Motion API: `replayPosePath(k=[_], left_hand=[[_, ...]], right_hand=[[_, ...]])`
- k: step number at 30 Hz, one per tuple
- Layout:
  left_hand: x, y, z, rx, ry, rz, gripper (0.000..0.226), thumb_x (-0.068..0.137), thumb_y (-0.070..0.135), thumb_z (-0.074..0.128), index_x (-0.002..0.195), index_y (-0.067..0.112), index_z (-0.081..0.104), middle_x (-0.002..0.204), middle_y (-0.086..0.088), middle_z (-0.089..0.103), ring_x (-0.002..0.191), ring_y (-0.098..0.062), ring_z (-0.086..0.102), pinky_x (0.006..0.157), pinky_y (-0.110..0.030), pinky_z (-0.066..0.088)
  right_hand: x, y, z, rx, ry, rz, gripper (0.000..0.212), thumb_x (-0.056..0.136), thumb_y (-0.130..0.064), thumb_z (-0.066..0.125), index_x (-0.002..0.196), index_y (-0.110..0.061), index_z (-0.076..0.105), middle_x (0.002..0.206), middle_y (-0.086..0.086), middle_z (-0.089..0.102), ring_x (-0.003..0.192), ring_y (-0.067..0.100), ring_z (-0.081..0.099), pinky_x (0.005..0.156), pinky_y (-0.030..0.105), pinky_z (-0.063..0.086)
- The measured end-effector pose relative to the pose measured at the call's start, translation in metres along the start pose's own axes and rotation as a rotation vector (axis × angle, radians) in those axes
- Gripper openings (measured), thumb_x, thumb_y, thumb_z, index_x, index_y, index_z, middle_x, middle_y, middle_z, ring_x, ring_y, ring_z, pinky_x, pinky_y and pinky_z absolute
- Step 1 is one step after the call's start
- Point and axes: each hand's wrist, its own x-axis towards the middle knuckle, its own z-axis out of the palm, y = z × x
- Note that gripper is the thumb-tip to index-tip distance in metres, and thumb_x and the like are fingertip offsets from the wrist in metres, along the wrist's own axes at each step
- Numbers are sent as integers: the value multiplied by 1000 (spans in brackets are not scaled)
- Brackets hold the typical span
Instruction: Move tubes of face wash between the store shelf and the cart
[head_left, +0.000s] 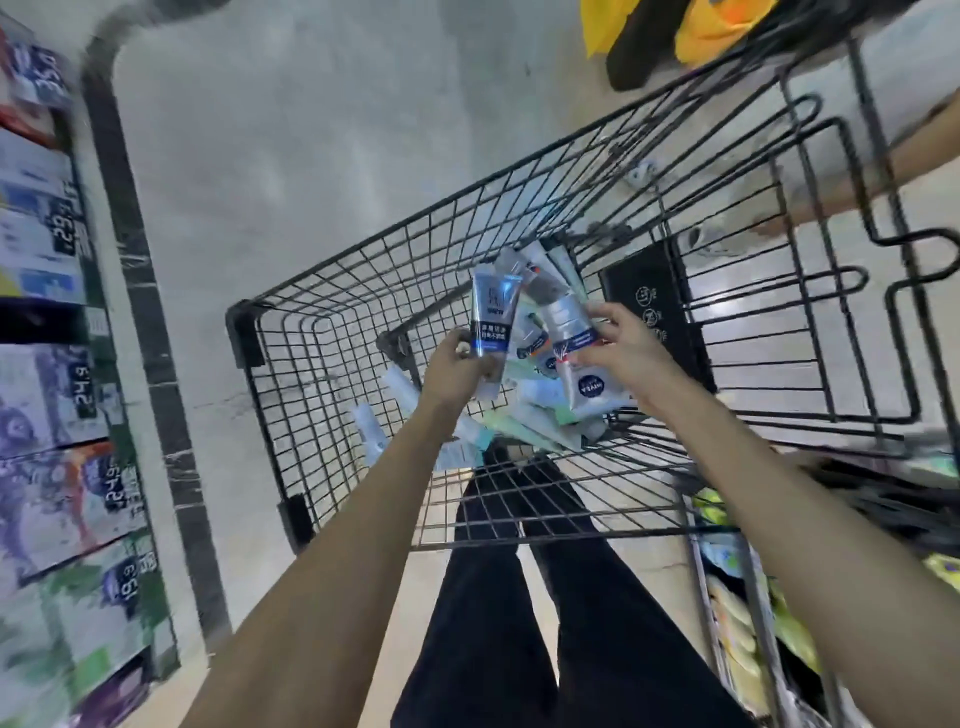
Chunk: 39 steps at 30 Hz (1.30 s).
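Left hand (457, 371) grip pinches a silver-blue tube (493, 319); right hand (618, 348) pinches a silver tube (571, 343).

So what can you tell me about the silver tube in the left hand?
The silver tube is shiny, like metallic plastic, with a dark blue band carrying white writing. It is tilted a little off upright, above the black wire cart. The left hand grips its lower end; its flat upper end points away. Other tubes crowd close beside it.
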Motion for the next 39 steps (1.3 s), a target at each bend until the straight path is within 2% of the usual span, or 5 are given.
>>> replayPosePath(k=[13, 16, 26, 32, 39], left_hand=[[-214, 47, -31, -117, -190, 285, 30, 90, 9, 72, 116, 22, 63, 101, -2, 77, 90, -24, 73, 84, -46, 56], [-240, 51, -29, -67, -288, 362, 32, 91, 11, 72, 120, 21, 62, 106, -5, 78, 88, -21, 74, 81, -43, 54], [-317, 22, 11, 175, -642, 483, 33, 96, 13, 69, 125, 22, 57, 117, -11, 70, 105, -30, 69, 84, -38, 52], [-389, -37, 71, 321, -890, 453, 29, 87, 10, 78, 111, 20, 66, 97, -3, 79, 93, -27, 74, 92, -49, 54], [-476, -138, 136, 514, -1173, 403, 40, 88, 10, 78, 126, 12, 67, 113, -11, 77, 105, -36, 72, 88, -46, 52]], right_hand=[[-246, -23, -6, 257, 234, -315, 41, 77, -10, 88, 109, -29, 71, 116, -3, 73, 115, 13, 66, 88, 27, 55], [-294, -9, -4, 394, 315, -350, 40, 79, -1, 84, 108, -27, 76, 110, -2, 78, 111, 20, 71, 96, 39, 57], [-442, 90, 38, 1104, 820, -494, 26, 74, -5, 82, 95, -16, 74, 87, 1, 78, 74, 17, 71, 58, 25, 56], [-526, 171, 72, 1382, 1015, -557, 25, 88, -13, 73, 111, -6, 71, 104, 21, 72, 85, 31, 67, 79, 44, 55], [-622, 282, 110, 1555, 1288, -532, 27, 98, -14, 65, 125, -8, 67, 102, 12, 76, 76, 22, 73, 64, 32, 59]])
